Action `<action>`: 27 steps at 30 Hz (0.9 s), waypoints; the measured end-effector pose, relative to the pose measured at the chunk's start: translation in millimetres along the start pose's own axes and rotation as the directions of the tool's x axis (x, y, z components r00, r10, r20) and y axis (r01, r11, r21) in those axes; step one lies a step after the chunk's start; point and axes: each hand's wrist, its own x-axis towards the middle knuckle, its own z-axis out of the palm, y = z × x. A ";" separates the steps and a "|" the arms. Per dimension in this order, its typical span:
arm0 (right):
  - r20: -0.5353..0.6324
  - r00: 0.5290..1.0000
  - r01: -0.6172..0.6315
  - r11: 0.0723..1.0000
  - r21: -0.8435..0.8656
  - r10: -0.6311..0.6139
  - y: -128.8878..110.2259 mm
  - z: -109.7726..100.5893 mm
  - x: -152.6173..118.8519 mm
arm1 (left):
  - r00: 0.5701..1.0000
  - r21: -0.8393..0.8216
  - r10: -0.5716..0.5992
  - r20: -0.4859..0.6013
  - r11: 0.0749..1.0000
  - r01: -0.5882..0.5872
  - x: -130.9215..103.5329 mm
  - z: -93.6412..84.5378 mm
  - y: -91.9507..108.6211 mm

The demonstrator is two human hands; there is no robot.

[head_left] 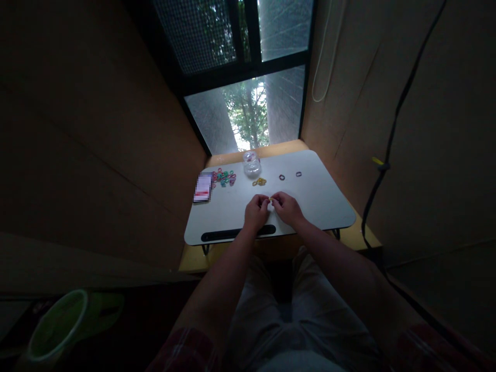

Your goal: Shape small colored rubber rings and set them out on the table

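My left hand and my right hand meet above the front middle of a white lap table. Their fingertips pinch a small yellow hair tie between them; most of it is hidden by the fingers. Just beyond the hands lies a small heap of yellow hair ties. To the right, a dark purple hair tie and a paler purple hair tie lie apart from each other. Several pink, green and purple hair ties are spread at the back left.
A clear plastic jar stands at the table's back. A phone with a blurred screen lies at the left edge. A black slot runs along the front. A window is ahead, a dark cable hangs right, and a green basket is low left.
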 end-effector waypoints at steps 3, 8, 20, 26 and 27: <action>-0.008 1.000 0.007 1.000 -0.019 -0.007 -2.3 -1.5 -0.8 | 1.000 0.012 -0.004 -0.005 1.000 0.004 -0.2 -0.3 -0.4; -0.003 1.000 0.006 1.000 -0.023 -0.006 -1.4 -0.1 -0.7 | 1.000 0.004 0.014 0.005 1.000 -0.014 -1.8 -1.8 0.0; -0.004 1.000 0.005 0.999 -0.052 -0.005 -1.0 0.6 -1.6 | 1.000 0.033 0.008 0.008 0.999 -0.009 -4.2 -2.9 3.5; -0.004 1.000 0.005 0.998 -0.066 -0.005 -4.6 -0.7 -1.5 | 1.000 0.057 -0.013 0.004 0.998 0.013 -4.1 -3.3 5.3; -0.004 1.000 0.004 0.997 -0.071 -0.004 -4.8 -0.7 -1.4 | 1.000 0.055 -0.018 0.005 0.998 0.017 -4.0 -3.2 5.2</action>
